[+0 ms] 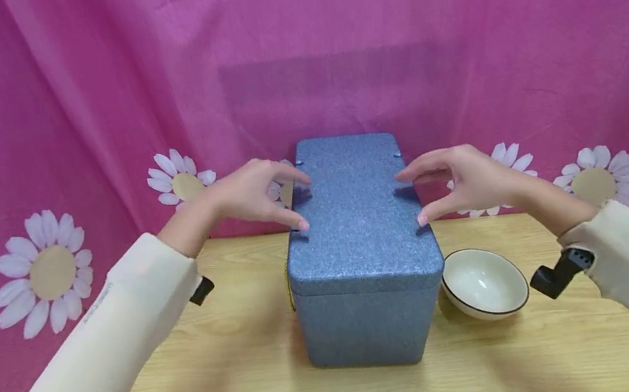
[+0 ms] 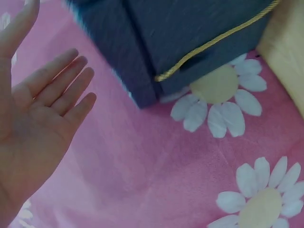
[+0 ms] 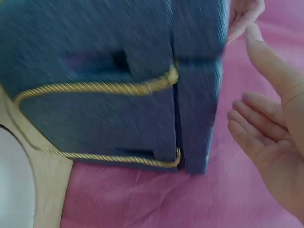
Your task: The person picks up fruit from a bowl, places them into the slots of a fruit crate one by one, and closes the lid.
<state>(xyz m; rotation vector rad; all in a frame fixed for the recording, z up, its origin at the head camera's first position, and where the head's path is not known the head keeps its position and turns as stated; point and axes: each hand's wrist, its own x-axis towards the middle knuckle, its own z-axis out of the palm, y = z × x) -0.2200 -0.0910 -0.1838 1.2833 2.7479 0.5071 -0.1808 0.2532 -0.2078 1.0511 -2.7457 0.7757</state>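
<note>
A blue-grey foam box (image 1: 368, 329) with a lid (image 1: 361, 216) on top stands on the table, its narrow end toward me. My left hand (image 1: 254, 192) is beside the lid's left edge, thumb and fingers spread apart and holding nothing. On the opposite side, my right hand (image 1: 471, 180) is at the lid's right edge in a similar pose, likewise holding nothing. Both wrist views show the fingers off the box. A gold cord (image 3: 95, 88) runs along the box's side in the right wrist view, and another stretch of gold cord (image 2: 218, 40) appears in the left wrist view.
A cream bowl (image 1: 485, 285) with a dark rim stands close to the right of the box. The light wooden table (image 1: 244, 374) ends at a pink cloth (image 1: 334, 12) with white daisies, hanging behind the box.
</note>
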